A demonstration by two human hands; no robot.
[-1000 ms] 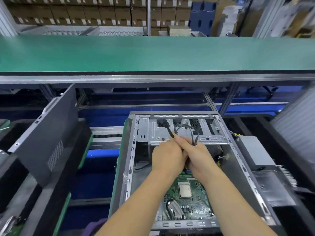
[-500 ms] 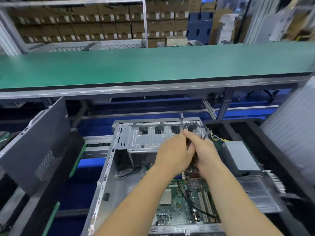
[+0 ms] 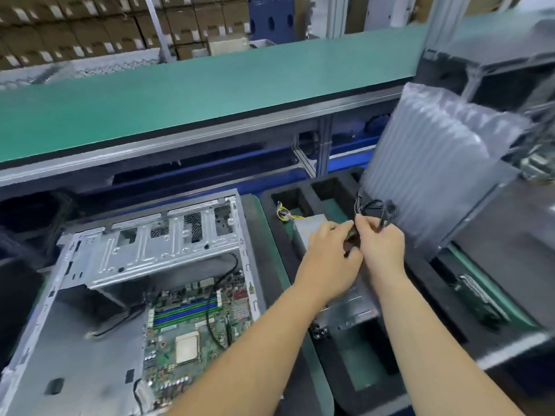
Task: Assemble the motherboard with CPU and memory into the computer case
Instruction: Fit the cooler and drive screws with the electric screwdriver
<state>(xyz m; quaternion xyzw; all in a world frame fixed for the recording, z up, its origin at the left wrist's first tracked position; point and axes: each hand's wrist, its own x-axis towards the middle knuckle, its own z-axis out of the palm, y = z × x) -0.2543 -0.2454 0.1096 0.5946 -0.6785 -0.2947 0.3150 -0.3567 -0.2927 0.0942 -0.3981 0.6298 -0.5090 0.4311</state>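
While the open computer case [image 3: 135, 295] lies at the left with the motherboard [image 3: 192, 334] inside, left hand [image 3: 327, 259] and right hand [image 3: 381, 247] both pinching a bundle of cables [image 3: 375, 211], above the black foam tray [image 3: 300, 253].

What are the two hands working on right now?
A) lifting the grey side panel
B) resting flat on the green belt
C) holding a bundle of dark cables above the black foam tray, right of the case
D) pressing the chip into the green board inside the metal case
C: the left hand and right hand pinch a bundle of dark cables over the black foam tray, right of the open computer case.
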